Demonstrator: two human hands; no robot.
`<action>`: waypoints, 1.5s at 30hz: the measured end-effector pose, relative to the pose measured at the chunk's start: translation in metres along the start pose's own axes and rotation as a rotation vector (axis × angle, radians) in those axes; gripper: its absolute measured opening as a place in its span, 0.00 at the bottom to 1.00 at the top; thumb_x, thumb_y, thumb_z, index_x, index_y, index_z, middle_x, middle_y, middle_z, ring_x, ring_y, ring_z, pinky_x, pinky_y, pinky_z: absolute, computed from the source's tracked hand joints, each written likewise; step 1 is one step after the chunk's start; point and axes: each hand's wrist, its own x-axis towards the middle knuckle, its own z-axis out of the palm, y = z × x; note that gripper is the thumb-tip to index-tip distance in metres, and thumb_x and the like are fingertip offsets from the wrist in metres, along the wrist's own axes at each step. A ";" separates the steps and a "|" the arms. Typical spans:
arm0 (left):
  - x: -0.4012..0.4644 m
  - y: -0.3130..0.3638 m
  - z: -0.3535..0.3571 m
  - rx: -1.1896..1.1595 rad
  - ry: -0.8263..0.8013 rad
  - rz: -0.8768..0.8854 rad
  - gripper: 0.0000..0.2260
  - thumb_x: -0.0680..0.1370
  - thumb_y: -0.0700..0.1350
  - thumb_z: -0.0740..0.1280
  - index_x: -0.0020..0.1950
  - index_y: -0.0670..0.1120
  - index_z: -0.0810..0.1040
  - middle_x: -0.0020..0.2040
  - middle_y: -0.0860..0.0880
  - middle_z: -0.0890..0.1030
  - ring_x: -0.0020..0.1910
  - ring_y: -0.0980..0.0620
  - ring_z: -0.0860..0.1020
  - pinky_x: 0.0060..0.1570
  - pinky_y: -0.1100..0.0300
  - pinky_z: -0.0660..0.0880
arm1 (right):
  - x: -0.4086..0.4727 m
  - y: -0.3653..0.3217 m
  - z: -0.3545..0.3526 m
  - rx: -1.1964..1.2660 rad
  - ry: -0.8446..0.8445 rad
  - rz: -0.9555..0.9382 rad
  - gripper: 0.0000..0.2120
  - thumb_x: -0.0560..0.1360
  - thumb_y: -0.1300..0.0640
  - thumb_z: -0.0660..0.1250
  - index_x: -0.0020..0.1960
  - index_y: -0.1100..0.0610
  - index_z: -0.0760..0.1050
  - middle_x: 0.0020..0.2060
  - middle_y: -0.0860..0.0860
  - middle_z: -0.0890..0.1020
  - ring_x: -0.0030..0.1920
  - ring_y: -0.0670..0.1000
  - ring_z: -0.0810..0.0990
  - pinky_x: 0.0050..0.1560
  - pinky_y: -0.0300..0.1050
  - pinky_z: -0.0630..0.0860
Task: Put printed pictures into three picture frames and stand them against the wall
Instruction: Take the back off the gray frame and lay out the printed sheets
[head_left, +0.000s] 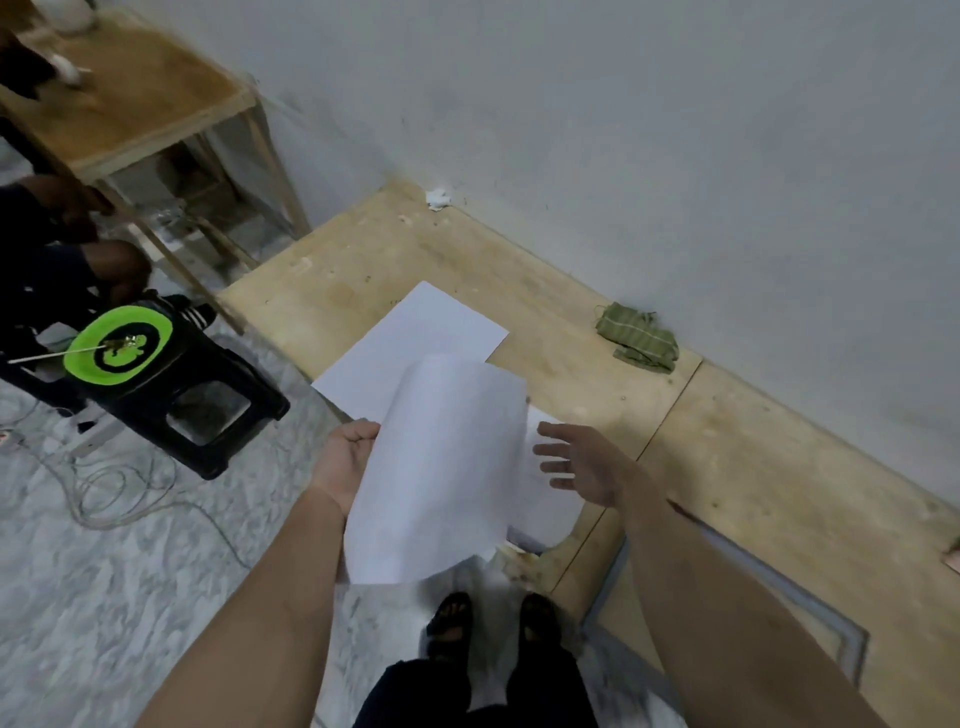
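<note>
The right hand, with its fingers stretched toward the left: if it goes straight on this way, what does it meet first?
Most likely the white sheet that the left hand holds up. The right hand is open and its fingertips point at that sheet's right edge, though depth between them is unclear.

Sheet (410, 343) lies on table (753, 467), cloth (638, 338) behind.
</note>
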 end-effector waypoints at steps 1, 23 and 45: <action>0.002 0.004 -0.002 0.017 0.006 0.005 0.20 0.47 0.40 0.78 0.33 0.44 0.73 0.32 0.46 0.78 0.26 0.47 0.77 0.28 0.64 0.76 | 0.000 0.005 0.007 0.051 -0.066 0.006 0.13 0.74 0.49 0.70 0.54 0.55 0.78 0.47 0.53 0.79 0.42 0.54 0.75 0.48 0.50 0.69; 0.037 -0.122 0.097 1.168 -0.302 -0.183 0.05 0.79 0.42 0.68 0.54 0.43 0.77 0.51 0.44 0.77 0.46 0.46 0.78 0.36 0.58 0.71 | -0.176 0.162 -0.108 0.408 0.734 -0.086 0.14 0.73 0.61 0.68 0.58 0.63 0.78 0.53 0.56 0.81 0.53 0.59 0.78 0.52 0.55 0.73; 0.040 -0.268 0.159 1.543 -0.016 0.140 0.12 0.72 0.32 0.67 0.52 0.44 0.77 0.46 0.49 0.78 0.49 0.44 0.76 0.48 0.58 0.70 | -0.182 0.227 -0.214 0.252 1.019 0.032 0.10 0.70 0.68 0.64 0.47 0.57 0.77 0.35 0.52 0.75 0.33 0.51 0.70 0.31 0.41 0.63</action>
